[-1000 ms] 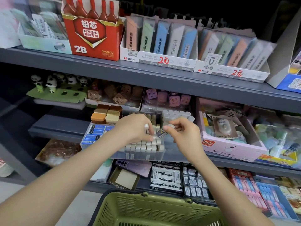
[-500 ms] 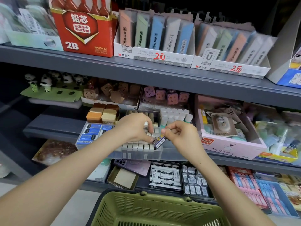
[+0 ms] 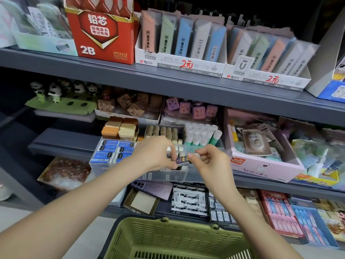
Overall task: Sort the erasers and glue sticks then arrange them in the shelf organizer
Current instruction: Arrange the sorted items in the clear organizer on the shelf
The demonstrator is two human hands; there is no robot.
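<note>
A clear plastic shelf organizer sits on the middle shelf. Its left part holds blue-sleeved erasers, its middle several rows of small white and tan erasers, and its back right upright glue sticks with white caps. My right hand pinches a small eraser in a dark purple sleeve over the organizer's front. My left hand rests on the white erasers beside it, fingers curled around a small white eraser.
Brown and cream block erasers stack behind the organizer. A pink box of correction tapes stands to the right. A green shopping basket hangs below my arms. A phone lies on the lower shelf.
My right hand has lowered the purple-sleeved eraser a little and turned it flatter above the organizer's front. My left hand stays on the white erasers. The camera has tilted slightly upward.
</note>
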